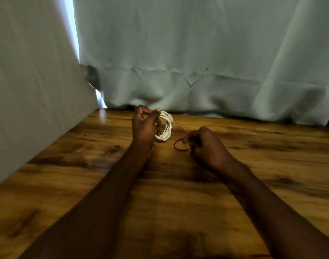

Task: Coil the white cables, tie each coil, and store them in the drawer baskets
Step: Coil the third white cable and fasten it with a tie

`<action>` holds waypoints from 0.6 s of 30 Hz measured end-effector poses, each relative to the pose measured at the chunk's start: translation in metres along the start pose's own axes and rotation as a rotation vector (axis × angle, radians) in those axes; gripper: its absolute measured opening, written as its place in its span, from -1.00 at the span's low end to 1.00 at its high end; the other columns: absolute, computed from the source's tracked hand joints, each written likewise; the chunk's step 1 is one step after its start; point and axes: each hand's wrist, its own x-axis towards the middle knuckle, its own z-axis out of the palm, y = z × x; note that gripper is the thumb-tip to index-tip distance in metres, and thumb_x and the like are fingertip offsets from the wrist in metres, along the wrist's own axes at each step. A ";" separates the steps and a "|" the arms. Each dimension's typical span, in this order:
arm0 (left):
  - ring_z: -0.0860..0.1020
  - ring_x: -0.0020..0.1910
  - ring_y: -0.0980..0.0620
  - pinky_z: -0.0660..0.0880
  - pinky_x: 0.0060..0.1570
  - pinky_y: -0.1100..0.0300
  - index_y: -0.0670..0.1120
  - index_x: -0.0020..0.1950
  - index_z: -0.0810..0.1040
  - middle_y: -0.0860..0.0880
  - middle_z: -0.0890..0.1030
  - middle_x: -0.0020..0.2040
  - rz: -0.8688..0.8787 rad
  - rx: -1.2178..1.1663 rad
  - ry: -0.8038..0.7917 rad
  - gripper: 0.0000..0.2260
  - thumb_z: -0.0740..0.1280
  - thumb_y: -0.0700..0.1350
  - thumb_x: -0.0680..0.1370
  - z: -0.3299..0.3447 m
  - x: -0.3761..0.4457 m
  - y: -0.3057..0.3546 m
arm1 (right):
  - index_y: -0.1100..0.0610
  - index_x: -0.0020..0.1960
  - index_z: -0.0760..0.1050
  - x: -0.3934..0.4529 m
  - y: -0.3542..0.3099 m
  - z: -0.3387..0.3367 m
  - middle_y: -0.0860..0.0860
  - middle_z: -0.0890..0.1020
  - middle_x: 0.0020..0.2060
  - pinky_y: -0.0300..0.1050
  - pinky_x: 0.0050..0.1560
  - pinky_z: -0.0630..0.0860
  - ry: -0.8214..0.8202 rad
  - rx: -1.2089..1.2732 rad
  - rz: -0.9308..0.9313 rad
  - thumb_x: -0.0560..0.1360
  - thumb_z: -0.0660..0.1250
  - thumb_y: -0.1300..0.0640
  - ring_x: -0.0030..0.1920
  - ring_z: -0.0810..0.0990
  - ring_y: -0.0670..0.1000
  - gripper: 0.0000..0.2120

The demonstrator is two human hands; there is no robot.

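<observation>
Pale green curtain [197, 53] hung along the far edge of the wooden table [178, 212] where I worked, with a light wall [29, 90] closing in on my left. My left hand [145, 126] was curled round the coiled white cable [166, 128], holding the loops upright near the back of the table, close to the curtain's hem. My right hand [206, 144], just beside it and low to the wood, pinched a thin dark elastic band [180, 145] between its bent fingers, the loop of it hanging open toward the coil. By my reckoning the coiling of this cable was finished and the tying was in hand. Next I would have needed to stretch the band over the coil without letting the loops spring loose. No drawer or basket showed anywhere.
</observation>
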 end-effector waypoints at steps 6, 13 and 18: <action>0.36 -0.60 0.14 0.29 -0.55 0.29 -0.09 -0.16 0.36 0.05 0.43 -0.54 0.027 0.079 -0.035 -0.76 0.37 -0.25 0.61 0.006 -0.007 0.002 | 0.04 0.02 0.70 -0.004 -0.003 -0.006 -0.05 0.55 -0.02 0.00 0.04 0.57 0.141 0.102 -0.019 0.41 0.39 0.39 0.05 0.55 0.00 -0.68; 0.39 -0.62 0.13 0.30 -0.56 0.34 -0.10 -0.16 0.37 0.04 0.45 -0.55 0.068 0.144 -0.024 -0.77 0.37 -0.26 0.61 0.011 -0.012 0.002 | 0.06 0.11 0.67 -0.005 -0.014 -0.008 -0.01 0.67 0.03 -0.04 0.02 0.49 0.213 -0.041 -0.279 0.51 0.30 0.25 0.08 0.58 0.07 -0.74; 0.40 -0.61 0.11 0.31 -0.54 0.32 -0.09 -0.17 0.38 0.03 0.46 -0.54 0.082 0.157 -0.027 -0.77 0.37 -0.26 0.61 0.009 -0.011 0.002 | -0.03 0.23 0.56 -0.010 -0.021 0.005 -0.01 0.65 0.13 0.07 0.18 0.49 -0.016 -0.367 -0.237 0.57 0.41 0.02 0.18 0.56 0.07 -0.76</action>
